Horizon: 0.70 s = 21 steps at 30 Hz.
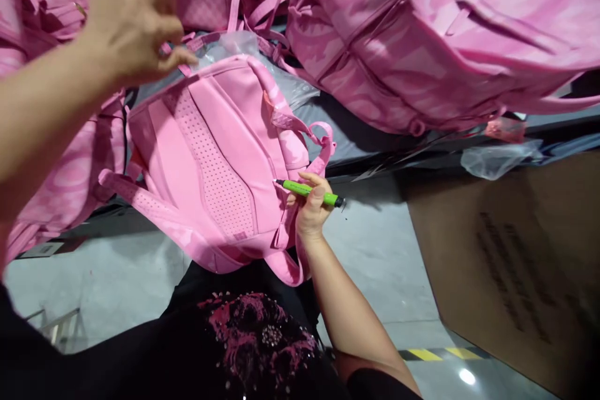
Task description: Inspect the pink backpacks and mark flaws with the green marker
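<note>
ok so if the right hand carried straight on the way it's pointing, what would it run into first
Most likely the near side of the pink backpack. The right hand, holding the green marker, already looks very close to it, though whether they touch is unclear.

A pale grey floor (370,250), marked with black-and-yellow striped tape (440,354) and one bright light reflection (467,377), adjoins a grey surface (349,131).

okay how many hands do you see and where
2: the left hand, raised at upper left, partly cut off by the top edge; the right hand, holding a green marker at the right side of the central pink backpack. No others show.
</note>
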Tool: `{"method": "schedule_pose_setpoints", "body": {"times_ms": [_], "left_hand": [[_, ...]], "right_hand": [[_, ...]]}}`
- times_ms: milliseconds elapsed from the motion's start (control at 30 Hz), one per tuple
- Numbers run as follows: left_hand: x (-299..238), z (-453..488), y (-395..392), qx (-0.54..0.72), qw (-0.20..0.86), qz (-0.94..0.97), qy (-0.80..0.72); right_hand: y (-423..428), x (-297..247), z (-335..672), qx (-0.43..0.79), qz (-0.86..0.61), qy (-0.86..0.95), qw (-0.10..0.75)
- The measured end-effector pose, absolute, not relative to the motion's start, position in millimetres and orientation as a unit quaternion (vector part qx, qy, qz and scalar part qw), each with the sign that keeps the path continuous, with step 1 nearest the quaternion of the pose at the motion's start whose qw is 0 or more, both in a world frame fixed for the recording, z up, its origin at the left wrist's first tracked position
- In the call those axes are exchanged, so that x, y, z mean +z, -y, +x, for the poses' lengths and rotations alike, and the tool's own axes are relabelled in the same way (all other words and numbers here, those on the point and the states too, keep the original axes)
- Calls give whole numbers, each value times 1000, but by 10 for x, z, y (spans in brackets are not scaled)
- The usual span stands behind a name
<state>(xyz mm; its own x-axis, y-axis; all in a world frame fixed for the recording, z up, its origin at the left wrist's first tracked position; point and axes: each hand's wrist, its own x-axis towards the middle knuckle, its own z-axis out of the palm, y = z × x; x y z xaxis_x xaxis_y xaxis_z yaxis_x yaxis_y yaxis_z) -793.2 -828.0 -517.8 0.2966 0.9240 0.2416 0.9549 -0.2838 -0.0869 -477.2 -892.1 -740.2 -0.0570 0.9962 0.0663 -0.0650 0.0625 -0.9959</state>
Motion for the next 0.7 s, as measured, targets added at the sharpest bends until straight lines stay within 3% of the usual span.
{"method": "schedule_pose_setpoints", "body": {"times_ms": [133,267,500,600,700], "left_hand": [[-5635,-7526,8663,-77,132,-825,544],[-6164,-7184,8647,-46,75,-885,458],[-5951,-7761,8262,-24,139,-871,471],[-6070,-7519,8440,-73,139,-850,503],[-6312,-7109,8668,-96,72,-856,502]], "right_hand": [[8871,-7154,-4875,509,-392,514,569],[8831,-7172,-5042,446,-431,544,564],[8898,-7587,-4914,344,-472,651,484],[8890,-7427,-4871,389,-452,634,492],[8794,-7169,-4911,422,-440,600,518]]}}
